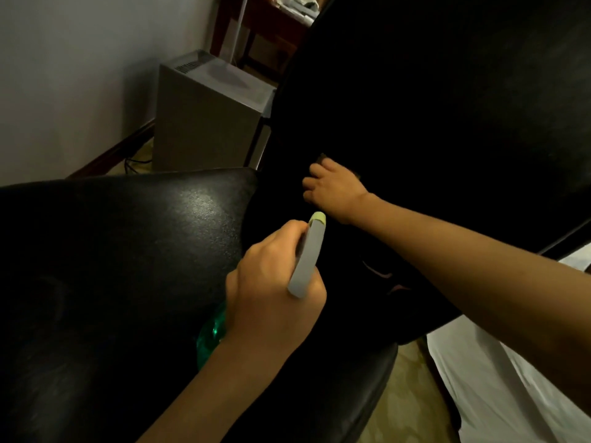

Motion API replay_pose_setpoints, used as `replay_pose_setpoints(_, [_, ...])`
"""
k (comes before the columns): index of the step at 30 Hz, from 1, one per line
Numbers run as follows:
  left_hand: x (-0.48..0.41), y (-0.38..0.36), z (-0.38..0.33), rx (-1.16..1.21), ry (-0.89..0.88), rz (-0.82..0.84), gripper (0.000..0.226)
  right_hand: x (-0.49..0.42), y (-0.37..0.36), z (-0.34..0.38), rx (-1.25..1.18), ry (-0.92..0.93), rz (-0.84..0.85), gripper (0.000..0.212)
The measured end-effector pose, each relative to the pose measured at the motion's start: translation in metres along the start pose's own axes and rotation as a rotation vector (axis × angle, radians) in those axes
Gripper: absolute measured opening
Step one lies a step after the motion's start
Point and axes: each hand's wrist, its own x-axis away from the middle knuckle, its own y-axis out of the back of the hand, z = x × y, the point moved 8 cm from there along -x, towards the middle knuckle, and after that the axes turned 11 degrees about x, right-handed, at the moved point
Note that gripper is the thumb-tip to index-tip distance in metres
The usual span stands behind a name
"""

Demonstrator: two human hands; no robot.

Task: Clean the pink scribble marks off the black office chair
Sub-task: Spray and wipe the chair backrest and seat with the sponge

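So here's where we're at: our left hand (271,295) has its fingers wrapped tight round the neck of the spray bottle (308,254), green body tucked under the palm, over the back part of the black office chair's (128,251) seat. The pale nozzle (318,217) sits just beside our right wrist. Our right hand (335,190) is up on the lower backrest with fingers curled in. There's maybe a dark rag bunched in there, but honestly we can't tell in this light.

The pink scribble marks (380,273) are lower down, near the right edge of the chair where seat meets back, right under our right forearm.

What we reckon could go wrong:
- A squeeze now probably hits our own wrist or bare backrest, not the marks, because the nozzle isn't aimed at them.
- The forearm hangs just over the pink, so dropping it could smear the marks onto skin.
- The white bedding (511,394) is near that edge, so overspray or pink drips could stain it.
- It's dim, so faint leftovers are easy to miss.
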Motion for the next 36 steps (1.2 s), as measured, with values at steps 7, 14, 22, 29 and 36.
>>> replay_pose_setpoints(7, [-0.001,0.002,0.004,0.016,0.028,0.004,0.019,0.061,-0.06,0.078,-0.039,0.211,0.159,0.038])
replay_pose_setpoints(14, [0.005,0.008,-0.002,0.092,0.006,0.022,0.013,0.137,-0.062,0.103,-0.08,0.256,0.168,0.038])
replay_pose_setpoints(22, [0.006,0.01,0.002,0.056,0.069,0.03,0.022,0.204,-0.079,0.133,-0.075,0.36,0.344,0.035])
replay_pose_setpoints(29, [0.004,0.006,0.0,0.052,0.073,0.048,0.025,0.233,-0.019,0.098,-0.369,0.131,-0.026,0.027])
replay_pose_setpoints(36, [0.003,0.003,-0.003,0.02,-0.01,0.039,0.01,0.104,0.028,0.046,-0.219,-0.017,-0.16,0.033])
